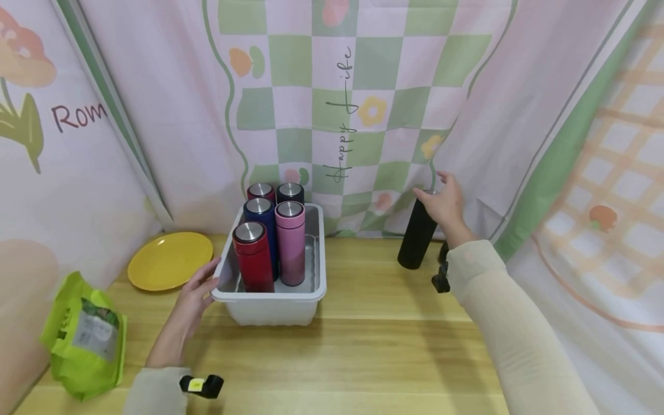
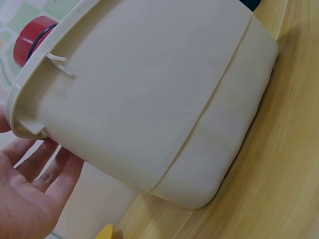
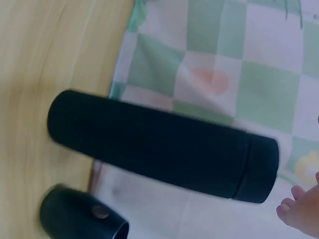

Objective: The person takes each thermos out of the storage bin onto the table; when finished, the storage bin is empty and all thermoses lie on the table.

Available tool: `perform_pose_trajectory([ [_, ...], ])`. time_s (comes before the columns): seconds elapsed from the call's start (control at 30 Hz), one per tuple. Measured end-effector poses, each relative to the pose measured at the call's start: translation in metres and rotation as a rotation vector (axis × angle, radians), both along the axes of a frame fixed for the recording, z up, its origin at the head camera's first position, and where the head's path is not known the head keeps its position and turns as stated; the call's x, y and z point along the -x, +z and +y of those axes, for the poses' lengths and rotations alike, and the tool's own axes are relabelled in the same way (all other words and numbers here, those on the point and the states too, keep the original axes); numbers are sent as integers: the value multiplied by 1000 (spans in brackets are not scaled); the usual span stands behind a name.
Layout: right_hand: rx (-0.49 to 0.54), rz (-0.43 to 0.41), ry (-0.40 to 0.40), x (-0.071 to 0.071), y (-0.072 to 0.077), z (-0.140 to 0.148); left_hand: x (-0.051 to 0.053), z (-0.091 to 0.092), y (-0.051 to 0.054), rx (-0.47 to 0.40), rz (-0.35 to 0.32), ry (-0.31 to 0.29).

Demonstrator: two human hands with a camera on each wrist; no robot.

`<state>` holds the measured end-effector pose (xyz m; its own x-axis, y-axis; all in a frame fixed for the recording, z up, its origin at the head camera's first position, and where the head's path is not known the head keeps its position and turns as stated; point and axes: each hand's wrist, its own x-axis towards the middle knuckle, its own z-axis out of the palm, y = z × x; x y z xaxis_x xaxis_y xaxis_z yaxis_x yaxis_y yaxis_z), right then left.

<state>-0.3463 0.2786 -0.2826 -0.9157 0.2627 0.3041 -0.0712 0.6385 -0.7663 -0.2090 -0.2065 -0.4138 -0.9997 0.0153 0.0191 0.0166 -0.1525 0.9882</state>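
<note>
Nearest on the wooden worktop (image 1: 373, 357), a green bag (image 1: 85, 343) sits at eight o'clock from the white basin (image 1: 272, 311), twelve o'clock pointing away from the person. The left hand (image 1: 193, 297) touches the basin's rim at its seven-to-eight o'clock corner; its grip is relaxed, the fingers long and slightly spread, their tips partly hidden in the left wrist view. Within the basin, five steel-topped bottles stand upright: a red bottle (image 1: 254, 262) nearest, a pink bottle (image 1: 291, 245) at two o'clock from it, a blue bottle (image 1: 266, 222) at one o'clock, and, farthest, a second red bottle (image 1: 260, 190) beside a dark bottle (image 1: 290, 192). A yellow plate (image 1: 168, 262) lies at nine o'clock from the basin. At three o'clock, well apart from the basin, a black bottle (image 1: 415, 236) stands upright on the worktop. The right hand (image 1: 445, 202) is at its top, the grip apart, with thumb and forefinger separated; the right wrist view shows a gap between fingers and cap. Farthest, at twelve o'clock, hangs a green-checked curtain (image 1: 358, 63).
</note>
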Motion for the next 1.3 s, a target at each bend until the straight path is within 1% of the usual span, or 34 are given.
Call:
perform_pose_trajectory([
  [0.07,6,11,20,-2,3,-6,0,0,0,1,4,1],
  [0.23,46,6,80,-5,8,-24,0,0,0,5,9,-3],
  [0.4,62,25,134,-8,10,-45,1,0,0,5,7,-6],
  [0.53,73,33,183,-11,11,-60,2,-2,-2,12,6,-16],
  [0.7,82,22,204,-15,12,-80,2,-2,-3,15,10,-15],
  [0.83,109,25,221,-19,11,-98,1,-2,-2,5,12,-7],
  [1.07,172,46,315,-30,5,-131,1,-1,-2,-4,27,-5],
  [1.3,239,36,409,-41,3,-159,0,0,-3,-10,34,0],
])
